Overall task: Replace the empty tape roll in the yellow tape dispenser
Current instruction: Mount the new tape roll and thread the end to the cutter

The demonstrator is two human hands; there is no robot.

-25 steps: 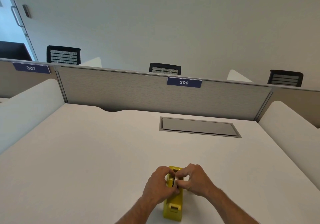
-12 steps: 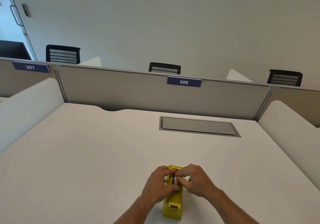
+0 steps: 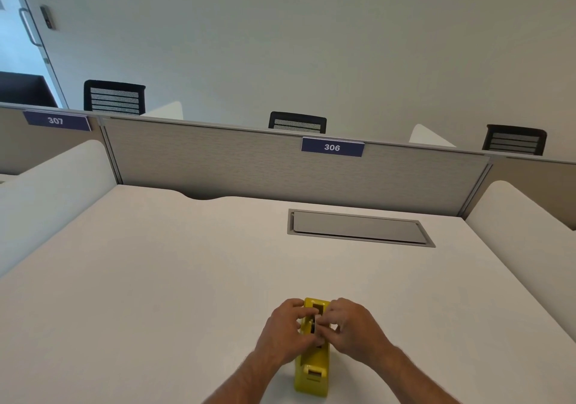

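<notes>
We have the yellow plastic tape dispenser (image 3: 312, 369) standing on the white desk top (image 3: 156, 279), close to the near edge and a little right of centre, and both of our hands are on its middle. Our left hand (image 3: 285, 332) curls against the left wall of the dispenser, our right hand (image 3: 349, 330) against the right wall, and the fingertips of both meet over the open well where a small pale roll or core (image 3: 315, 322) shows as a sliver between them. So the thing we are after lies directly between our two grips, neither hand nearer than the other, and it sits below the fingertips, down inside the body. Both hands are narrowed to a pinch; they seem to pinch that pale piece from either side, though we cannot tell how firmly, nor whether it is the spent core or a fresh roll. The dispenser's long axis runs straight away from us, toward the grey fabric partition (image 3: 280, 166); what looks like the cutter end points back at our body and the rounded rear end points away. We judge the roll's own axle lies crosswise, left to right, so the coming move is most likely vertical, along the slots in the side walls, with both hands level.
</notes>
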